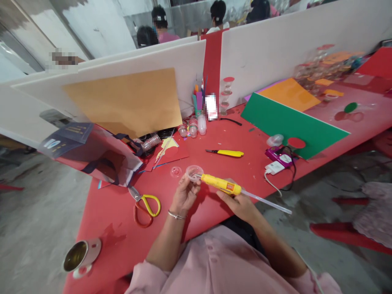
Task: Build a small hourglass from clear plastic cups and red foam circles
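Note:
My left hand (187, 192) grips a small clear plastic cup (194, 168) near the front middle of the table. In my right hand (241, 204) is a yellow hot glue gun (219, 183), with a long clear glue stick (269, 201) sticking out of its back end. The gun's nozzle is at the cup's opening; whether it touches the plastic I cannot tell. A clear round lid (175, 172) lies just left of the cup. Beyond my hands rests a yellow utility knife (228, 153). Scissors (147, 206) with one yellow and one red handle lie to the left.
A metal mug (82, 255) of liquid stands at the front left corner. A paper bag (104, 159) is at the left edge. A purple power strip (280, 157) with cables sits right, before a green sheet (288, 120). White partitions (260, 57) line the back.

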{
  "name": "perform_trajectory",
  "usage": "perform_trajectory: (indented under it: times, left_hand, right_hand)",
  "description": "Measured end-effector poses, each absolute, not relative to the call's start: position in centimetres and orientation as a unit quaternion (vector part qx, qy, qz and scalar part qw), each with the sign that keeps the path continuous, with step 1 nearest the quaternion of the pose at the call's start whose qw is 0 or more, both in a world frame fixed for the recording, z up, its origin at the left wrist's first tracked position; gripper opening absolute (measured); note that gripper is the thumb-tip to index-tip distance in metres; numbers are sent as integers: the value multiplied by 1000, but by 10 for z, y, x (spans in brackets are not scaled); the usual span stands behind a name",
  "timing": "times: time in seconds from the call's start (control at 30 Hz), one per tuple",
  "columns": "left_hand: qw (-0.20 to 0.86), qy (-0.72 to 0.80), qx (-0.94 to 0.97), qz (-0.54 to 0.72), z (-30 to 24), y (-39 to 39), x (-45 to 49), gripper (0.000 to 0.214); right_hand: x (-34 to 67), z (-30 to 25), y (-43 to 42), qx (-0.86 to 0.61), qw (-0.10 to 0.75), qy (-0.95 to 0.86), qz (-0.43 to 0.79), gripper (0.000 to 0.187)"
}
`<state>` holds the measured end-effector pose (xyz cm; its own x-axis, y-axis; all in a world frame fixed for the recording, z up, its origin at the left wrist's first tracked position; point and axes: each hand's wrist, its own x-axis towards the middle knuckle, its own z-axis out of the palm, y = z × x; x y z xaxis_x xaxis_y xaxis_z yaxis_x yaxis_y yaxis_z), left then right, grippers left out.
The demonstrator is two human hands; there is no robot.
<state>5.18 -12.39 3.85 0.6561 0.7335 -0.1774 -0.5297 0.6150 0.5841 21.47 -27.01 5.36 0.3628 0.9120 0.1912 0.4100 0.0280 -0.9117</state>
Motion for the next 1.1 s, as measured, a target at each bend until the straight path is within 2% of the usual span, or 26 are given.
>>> perform_trajectory:
  times: [0.17,0.97,1.1]
  left_hand:
    - [872,205,256,364,41,-126,53,52]
    - [849,203,286,395,34,-128,58,59]
    - [856,208,280,381,32,-126,56,54]
  right_hand:
    - [214,55,-271,-675,509,-489,214,26]
    - [208,50,-272,-659,524,-485,236,27]
    - [209,48,-271,-664,541,-461,232,28]
